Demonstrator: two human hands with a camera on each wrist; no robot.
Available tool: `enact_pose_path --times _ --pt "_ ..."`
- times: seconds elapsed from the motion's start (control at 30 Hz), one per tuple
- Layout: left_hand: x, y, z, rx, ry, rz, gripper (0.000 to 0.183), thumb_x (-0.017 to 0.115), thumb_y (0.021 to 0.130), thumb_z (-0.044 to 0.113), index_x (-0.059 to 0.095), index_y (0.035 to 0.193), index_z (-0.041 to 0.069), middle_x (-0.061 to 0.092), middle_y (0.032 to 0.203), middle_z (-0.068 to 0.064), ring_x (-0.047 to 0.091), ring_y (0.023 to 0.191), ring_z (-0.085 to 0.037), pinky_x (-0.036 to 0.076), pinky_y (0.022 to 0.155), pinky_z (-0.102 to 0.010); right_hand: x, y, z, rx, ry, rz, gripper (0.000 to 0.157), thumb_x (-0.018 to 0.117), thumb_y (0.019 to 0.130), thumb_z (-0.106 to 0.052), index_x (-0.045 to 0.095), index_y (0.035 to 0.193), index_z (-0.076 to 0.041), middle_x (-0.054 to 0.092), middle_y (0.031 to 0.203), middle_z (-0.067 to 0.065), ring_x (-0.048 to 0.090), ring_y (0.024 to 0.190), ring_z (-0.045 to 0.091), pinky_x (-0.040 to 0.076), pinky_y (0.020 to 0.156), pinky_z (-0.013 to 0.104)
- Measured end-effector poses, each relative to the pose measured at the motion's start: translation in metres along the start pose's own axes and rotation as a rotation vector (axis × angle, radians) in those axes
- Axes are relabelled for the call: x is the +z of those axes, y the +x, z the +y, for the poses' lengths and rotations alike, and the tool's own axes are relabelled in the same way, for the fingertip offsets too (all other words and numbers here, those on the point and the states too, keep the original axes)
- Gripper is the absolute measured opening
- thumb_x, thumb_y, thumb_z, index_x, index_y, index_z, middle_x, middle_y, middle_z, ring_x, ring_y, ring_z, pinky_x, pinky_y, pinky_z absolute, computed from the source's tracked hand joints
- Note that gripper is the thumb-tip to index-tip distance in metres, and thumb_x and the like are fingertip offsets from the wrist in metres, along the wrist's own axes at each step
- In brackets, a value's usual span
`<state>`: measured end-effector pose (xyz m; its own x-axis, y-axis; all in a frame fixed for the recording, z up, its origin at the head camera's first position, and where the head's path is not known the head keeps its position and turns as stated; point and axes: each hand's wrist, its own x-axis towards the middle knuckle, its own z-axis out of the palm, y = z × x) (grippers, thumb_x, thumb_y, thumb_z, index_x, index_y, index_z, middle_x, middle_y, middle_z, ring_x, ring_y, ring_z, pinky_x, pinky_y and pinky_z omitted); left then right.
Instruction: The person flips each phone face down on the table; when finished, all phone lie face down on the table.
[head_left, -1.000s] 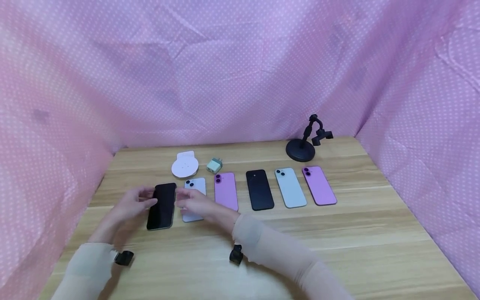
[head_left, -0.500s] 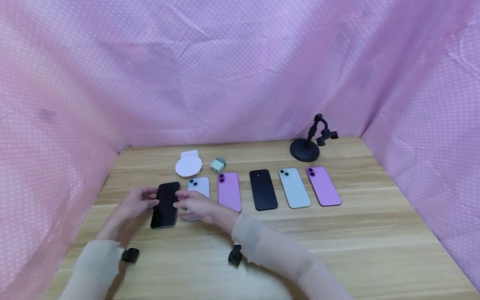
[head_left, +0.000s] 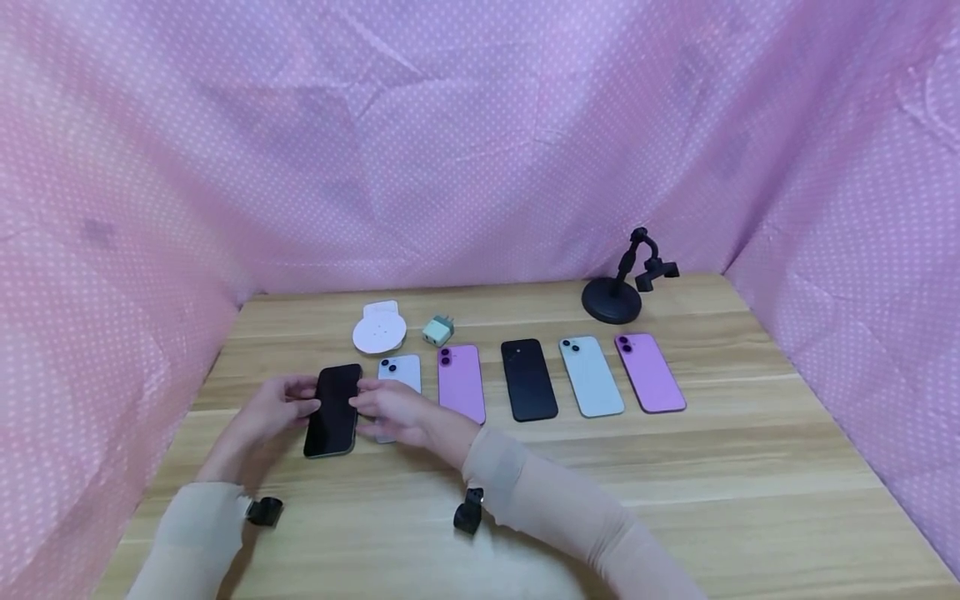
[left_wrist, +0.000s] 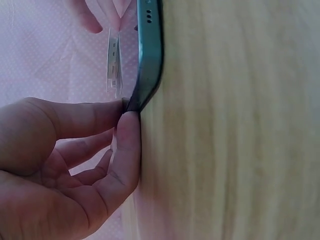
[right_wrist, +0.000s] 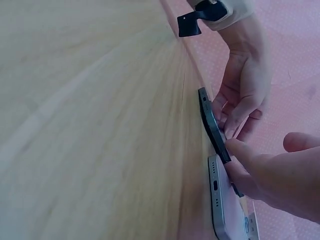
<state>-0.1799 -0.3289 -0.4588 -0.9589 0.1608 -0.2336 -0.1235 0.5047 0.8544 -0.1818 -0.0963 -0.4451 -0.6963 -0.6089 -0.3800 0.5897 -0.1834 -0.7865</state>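
A smartphone [head_left: 333, 412] with a dark screen facing up lies lengthwise between both hands, at the left of a row of phones. My left hand [head_left: 276, 410] holds its left edge; in the left wrist view, thumb and index finger [left_wrist: 129, 132] pinch near a corner of the greenish frame [left_wrist: 150, 65]. On the opposite edge, my right hand [head_left: 401, 412] grips with its fingertips, reaching across a white smartphone [head_left: 405, 371] that it partly covers. In the right wrist view, the dark phone [right_wrist: 212, 125] appears edge-on, close over the wood, beside the white one [right_wrist: 227, 205].
Pink [head_left: 462, 387], black [head_left: 529, 379], pale green [head_left: 591, 379] and another pink phone [head_left: 651, 375] lie backs up to the right. Behind them are a round white disc-shaped pad [head_left: 379, 333], a plug adapter [head_left: 438, 330] and a black phone stand [head_left: 612, 300]. Pink cloth [head_left: 480, 167] surrounds the table.
My right fingertips have come onto the dark phone's right edge, from just beside it. The left hand keeps its hold. The whole view has shifted slightly.
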Motion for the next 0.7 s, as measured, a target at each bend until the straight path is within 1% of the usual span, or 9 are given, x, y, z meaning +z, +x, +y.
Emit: enact_pose_path --times 0.17,0.37,0.47,0.57,0.7 --pt "-0.0009 -0.0008 -0.0011 0.006 -0.010 0.000 0.050 0.062 0.097 -0.005 0.042 0.139 -0.021 0.058 0.123 -0.036 0.064 0.102 -0.024 0.062 0.079 -0.031 -0.0010 0.0013 -0.0002 -0.001 0.038 0.013 0.062 0.055 0.099 0.000 0.030 0.156 0.005 0.044 0.152 0.023 0.037 0.145 0.035 0.035 0.116 0.052" --pt "-0.0022 -0.0010 -0.0014 -0.022 -0.033 -0.002 0.051 0.064 0.096 -0.005 0.042 0.139 -0.022 0.060 0.122 -0.035 0.065 0.092 -0.014 0.062 0.075 -0.030 -0.0038 0.0009 0.0024 -0.005 0.133 0.072 0.060 0.053 0.098 0.005 0.032 0.154 0.006 0.052 0.143 0.024 0.044 0.138 0.036 0.038 0.115 0.048" --pt "-0.0030 -0.0023 -0.0004 -0.034 -0.057 -0.013 0.051 0.062 0.097 -0.006 0.039 0.139 -0.023 0.058 0.124 -0.037 0.066 0.092 -0.011 0.062 0.075 -0.032 -0.0047 0.0006 0.0018 -0.015 0.171 0.080 0.060 0.054 0.099 0.004 0.032 0.154 0.006 0.055 0.139 0.023 0.049 0.134 0.037 0.040 0.114 0.048" --pt "-0.0026 -0.0027 0.0008 -0.034 -0.107 -0.034 0.051 0.060 0.098 -0.007 0.037 0.140 -0.024 0.055 0.128 -0.040 0.067 0.095 -0.013 0.062 0.079 -0.034 -0.0044 0.0003 -0.0010 -0.038 0.176 0.053 0.059 0.055 0.100 0.000 0.032 0.154 0.005 0.057 0.138 0.019 0.050 0.132 0.040 0.040 0.114 0.050" --pt "0.0001 -0.0011 0.0043 -0.023 -0.149 -0.057 0.052 0.059 0.101 -0.001 0.036 0.142 -0.023 0.052 0.131 -0.041 0.068 0.100 -0.020 0.061 0.085 -0.036 -0.0044 0.0000 -0.0058 -0.069 0.159 0.018 0.058 0.054 0.100 -0.001 0.034 0.154 0.004 0.056 0.142 0.015 0.051 0.132 0.043 0.041 0.112 0.051"
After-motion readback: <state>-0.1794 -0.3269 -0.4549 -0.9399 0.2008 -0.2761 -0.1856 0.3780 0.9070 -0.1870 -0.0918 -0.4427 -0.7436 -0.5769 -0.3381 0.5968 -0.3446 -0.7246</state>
